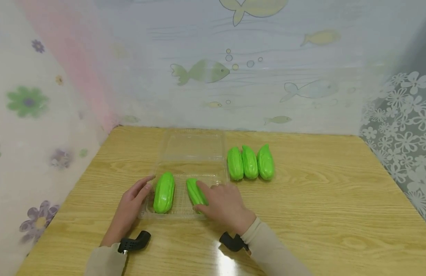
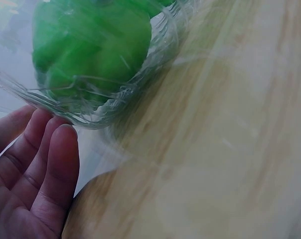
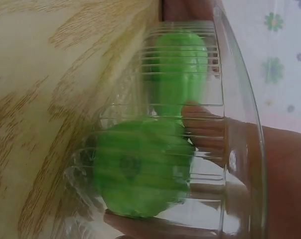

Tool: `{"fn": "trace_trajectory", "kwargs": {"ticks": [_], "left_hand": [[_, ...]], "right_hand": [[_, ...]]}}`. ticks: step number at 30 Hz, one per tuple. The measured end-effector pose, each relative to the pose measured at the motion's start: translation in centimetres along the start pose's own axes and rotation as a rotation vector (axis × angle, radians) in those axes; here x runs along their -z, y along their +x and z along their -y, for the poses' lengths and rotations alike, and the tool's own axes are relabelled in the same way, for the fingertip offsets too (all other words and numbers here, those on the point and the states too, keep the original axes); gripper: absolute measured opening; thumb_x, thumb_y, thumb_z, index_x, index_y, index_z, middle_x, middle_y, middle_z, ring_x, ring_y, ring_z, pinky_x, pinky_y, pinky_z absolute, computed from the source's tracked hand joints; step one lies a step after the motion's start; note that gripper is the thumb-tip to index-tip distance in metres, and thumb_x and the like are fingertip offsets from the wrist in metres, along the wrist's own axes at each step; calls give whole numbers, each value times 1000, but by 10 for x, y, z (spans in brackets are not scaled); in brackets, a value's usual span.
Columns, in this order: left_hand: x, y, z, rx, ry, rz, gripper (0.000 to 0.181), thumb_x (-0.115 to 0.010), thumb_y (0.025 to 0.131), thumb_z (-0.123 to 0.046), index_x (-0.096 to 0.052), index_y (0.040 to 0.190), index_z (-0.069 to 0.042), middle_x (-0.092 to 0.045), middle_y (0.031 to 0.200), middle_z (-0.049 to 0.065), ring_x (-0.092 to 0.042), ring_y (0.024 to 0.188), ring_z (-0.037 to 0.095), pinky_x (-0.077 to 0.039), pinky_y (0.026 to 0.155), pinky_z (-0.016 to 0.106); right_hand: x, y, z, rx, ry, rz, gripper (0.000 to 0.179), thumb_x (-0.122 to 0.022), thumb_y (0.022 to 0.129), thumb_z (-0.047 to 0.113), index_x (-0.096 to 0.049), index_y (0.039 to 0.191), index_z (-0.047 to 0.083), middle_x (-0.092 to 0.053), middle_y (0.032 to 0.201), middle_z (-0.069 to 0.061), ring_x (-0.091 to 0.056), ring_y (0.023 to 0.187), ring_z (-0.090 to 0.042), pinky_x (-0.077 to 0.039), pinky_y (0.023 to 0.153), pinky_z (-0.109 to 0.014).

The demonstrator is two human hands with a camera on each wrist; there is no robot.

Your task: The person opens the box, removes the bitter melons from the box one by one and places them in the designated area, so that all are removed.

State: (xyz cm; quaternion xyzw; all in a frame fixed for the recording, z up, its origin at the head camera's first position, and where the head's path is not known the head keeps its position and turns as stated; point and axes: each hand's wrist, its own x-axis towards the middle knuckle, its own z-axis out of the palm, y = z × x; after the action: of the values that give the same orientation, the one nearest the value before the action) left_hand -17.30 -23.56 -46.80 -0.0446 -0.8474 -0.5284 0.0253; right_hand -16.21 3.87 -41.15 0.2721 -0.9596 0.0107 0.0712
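**Green gourds, two in the clear tray, three waiting outside**

Green plastic is what I read first from the head view: a clear clamshell tray (image 1: 185, 168) lies open at the table's middle, its lid folded back toward twelve o'clock. Inside it, one green gourd (image 1: 164, 192) rests on the nine o'clock side and a second gourd (image 1: 196, 193) toward three. My right hand (image 1: 224, 205) grasps that second gourd, fingers curled over it, apparently to settle it parallel to its neighbour. My left hand (image 1: 130, 207) rests relaxed, fingers straight, against the tray's nine o'clock wall, which I judge keeps the light tray from sliding. Three more gourds (image 1: 250, 163) stand in a tight row just beside the tray at three o'clock, touching one another on the wooden table (image 1: 320, 199).

From the left wrist view, straight fingertips (image 2: 61, 144) touch the ribbed clear corner of the tray, with green showing through the wall at twelve o'clock. Nothing is gripped there.

From the right wrist view, seen through the tray wall, the near gourd fills the centre with fingers wrapped along its three o'clock side and the thumb beneath at six; the other gourd lies beyond it at twelve o'clock, apart.
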Motion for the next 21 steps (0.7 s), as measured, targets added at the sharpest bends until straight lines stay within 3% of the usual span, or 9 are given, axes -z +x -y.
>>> {"fn": "trace_trajectory", "kwargs": {"ticks": [8, 15, 21], "left_hand": [[0, 1, 1, -7, 1, 4, 42, -39, 94, -42, -45, 131, -23, -41, 134, 4, -34, 123, 23, -29, 97, 49], [1, 1, 0, -4, -3, 7, 42, -39, 94, -42, -45, 131, -22, -41, 134, 4, -34, 123, 23, -29, 98, 49], [0, 1, 0, 7, 13, 10, 43, -39, 94, -42, -44, 131, -22, -41, 134, 6, -35, 123, 24, -29, 97, 49]], "right_hand": [[1, 2, -3, -10, 53, 21, 60, -53, 80, 53, -45, 129, 20, -46, 57, 5, -40, 46, -10, -27, 37, -26], [7, 6, -10, -62, 251, 164, 62, -46, 83, 46, -31, 139, 23, -50, 69, 5, -43, 53, -10, -33, 39, -27], [13, 5, -17, -85, 381, 192, 66, -44, 82, 42, -25, 142, 22, -55, 84, 5, -44, 52, -10, -36, 40, -27]]}}
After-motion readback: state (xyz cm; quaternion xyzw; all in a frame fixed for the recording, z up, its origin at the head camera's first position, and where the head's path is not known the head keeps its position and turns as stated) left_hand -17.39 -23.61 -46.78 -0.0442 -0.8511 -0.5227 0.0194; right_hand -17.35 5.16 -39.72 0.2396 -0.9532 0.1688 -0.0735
